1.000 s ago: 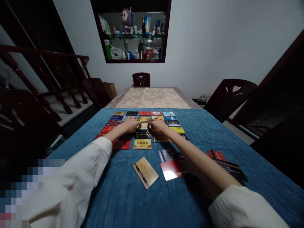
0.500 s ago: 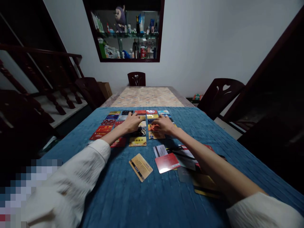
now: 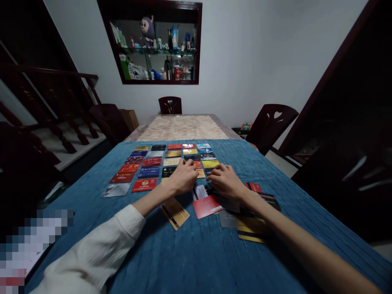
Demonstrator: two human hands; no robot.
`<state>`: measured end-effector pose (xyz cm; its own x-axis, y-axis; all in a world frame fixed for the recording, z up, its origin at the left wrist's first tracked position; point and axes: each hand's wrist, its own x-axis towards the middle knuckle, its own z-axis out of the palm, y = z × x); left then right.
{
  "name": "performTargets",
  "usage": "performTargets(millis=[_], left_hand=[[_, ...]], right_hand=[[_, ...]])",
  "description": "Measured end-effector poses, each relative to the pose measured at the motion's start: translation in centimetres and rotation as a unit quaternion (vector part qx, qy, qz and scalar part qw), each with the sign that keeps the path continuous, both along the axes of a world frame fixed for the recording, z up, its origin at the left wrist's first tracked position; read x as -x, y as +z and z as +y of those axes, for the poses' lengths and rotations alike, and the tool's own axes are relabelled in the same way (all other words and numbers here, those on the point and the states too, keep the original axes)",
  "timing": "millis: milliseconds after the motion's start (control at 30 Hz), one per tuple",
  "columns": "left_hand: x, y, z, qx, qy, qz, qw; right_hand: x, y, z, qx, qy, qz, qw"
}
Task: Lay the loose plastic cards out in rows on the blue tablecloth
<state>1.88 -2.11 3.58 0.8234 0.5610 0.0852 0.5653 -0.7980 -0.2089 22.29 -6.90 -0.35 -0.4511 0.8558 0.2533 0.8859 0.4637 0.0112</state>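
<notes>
Rows of colourful plastic cards [image 3: 151, 162] lie face up on the blue tablecloth [image 3: 196, 261]. My left hand [image 3: 184, 176] rests over the near part of the middle columns, its bent fingers touching a card [image 3: 200, 173] and covering parts of others. It lifts nothing. Just right of it, my right hand [image 3: 227, 182] hovers low with fingers apart, between the near end of the rows and a loose pile. In that pile are a red card [image 3: 206, 206], a grey card [image 3: 228, 219] and a gold card [image 3: 251, 229]. A tan card [image 3: 175, 214] lies alone below my left wrist.
Beyond the cloth the patterned tabletop [image 3: 183, 127] continues to a chair [image 3: 170, 105]. More chairs stand left and right, including a dark chair [image 3: 271, 122]. A wall cabinet [image 3: 153, 49] holds a plush toy and bottles. A wooden railing [image 3: 49, 71] runs along the left.
Both hands have drawn back toward me from the far rows, my left also shifting right. More cards now show in the rows. The view has turned slightly right and up.
</notes>
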Motion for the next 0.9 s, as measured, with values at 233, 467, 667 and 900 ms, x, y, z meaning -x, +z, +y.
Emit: performTargets(millis=[233, 467, 667, 900], left_hand=[[0.4, -0.5, -4.3, 0.006, -0.063, -0.007, 0.998], [1.0, -0.6, -6.4, 0.040, -0.074, 0.009, 0.996], [1.0, -0.6, -7.0, 0.053, -0.067, 0.041, 0.996], [0.7, -0.3, -7.1, 0.075, -0.053, 0.049, 0.995]], right_hand=[[0.0, -0.5, -4.5, 0.007, 0.068, 0.045, 0.997], [0.4, -0.3, -5.9, 0.036, 0.089, 0.066, 0.993], [0.2, -0.6, -6.2, 0.030, 0.108, 0.081, 0.990], [0.0, -1.0, -6.3, 0.012, 0.126, 0.086, 0.988]])
